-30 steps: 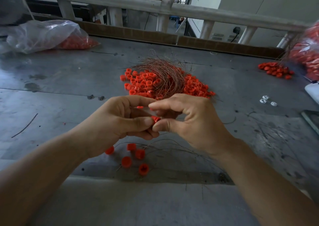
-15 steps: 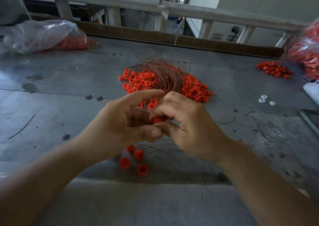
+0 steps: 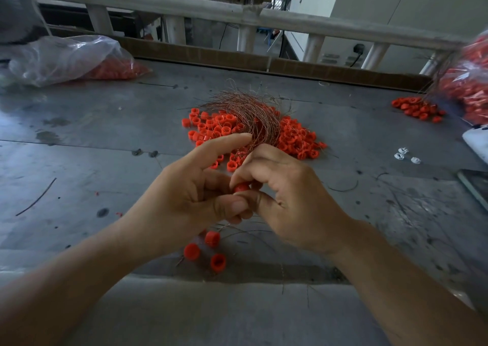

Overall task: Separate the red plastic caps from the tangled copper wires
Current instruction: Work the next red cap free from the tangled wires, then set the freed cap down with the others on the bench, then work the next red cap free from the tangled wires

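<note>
Left hand [image 3: 184,197] and right hand [image 3: 287,200] together pinch one small, smooth cylindrical red plastic cap [image 3: 240,187], its axis roughly left-right, above the scuffed grey metal surface [image 3: 92,160] toward its near edge.

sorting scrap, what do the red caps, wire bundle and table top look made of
Red caps: probably moulded plastic, matte, evenly coloured. Wire bundle: likely bare copper, thin reddish-brown strands with a metallic glint. Table top: seemingly sheet metal, dull grey, scratched and stained; less certain.
</note>
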### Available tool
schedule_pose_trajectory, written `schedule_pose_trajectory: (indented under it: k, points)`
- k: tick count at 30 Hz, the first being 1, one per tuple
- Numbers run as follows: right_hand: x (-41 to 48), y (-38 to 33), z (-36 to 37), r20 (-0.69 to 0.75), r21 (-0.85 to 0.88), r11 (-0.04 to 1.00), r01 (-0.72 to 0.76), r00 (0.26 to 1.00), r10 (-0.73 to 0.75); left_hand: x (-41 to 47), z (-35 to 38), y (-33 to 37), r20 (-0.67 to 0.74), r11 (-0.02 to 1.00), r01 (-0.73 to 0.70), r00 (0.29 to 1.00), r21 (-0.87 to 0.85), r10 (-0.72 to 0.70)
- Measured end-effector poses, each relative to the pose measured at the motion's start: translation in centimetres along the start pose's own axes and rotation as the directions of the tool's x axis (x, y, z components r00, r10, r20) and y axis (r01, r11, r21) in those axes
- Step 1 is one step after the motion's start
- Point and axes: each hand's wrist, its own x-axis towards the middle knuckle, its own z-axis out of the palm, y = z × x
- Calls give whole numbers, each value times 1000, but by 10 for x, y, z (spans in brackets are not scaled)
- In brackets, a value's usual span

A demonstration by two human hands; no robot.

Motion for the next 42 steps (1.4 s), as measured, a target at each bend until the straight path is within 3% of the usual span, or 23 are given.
schedule_pose_trajectory:
  k: [7,12,18,24,26,30,33,39,42]
  points:
    - [2,2,2,-58,87,996,-8,998,13,4,-3,6,-50,990,67,996,-124,-73]
    - [2,7,-6,57,255,943,-213,977,205,8,-11,9,-88,970,56,993,-235,-79]
    - [3,13,-17,-14,94,977,-190,981,192,10,-21,12,-133,955,53,987,-290,-95]
    - [3,16,-26,31,10,968,-249,968,249,10,-21,14,-213,990,106,969,-90,-123]
    - [2,17,-28,59,-6,963,-270,961,270,9,-22,12,-238,989,136,964,52,-120]
    - [1,20,-26,183,-71,949,-307,931,315,8,-27,4,-203,865,197,973,461,-113]
    - [0,22,-20,331,-149,943,-297,884,331,8,-28,1,-113,750,177,984,637,-136]
    - [-1,24,-19,449,-209,922,-327,805,387,9,-28,-2,-49,724,230,964,651,-262]
    - [-2,25,-23,450,-176,908,-381,789,418,13,-30,-5,-169,740,274,962,614,-216]
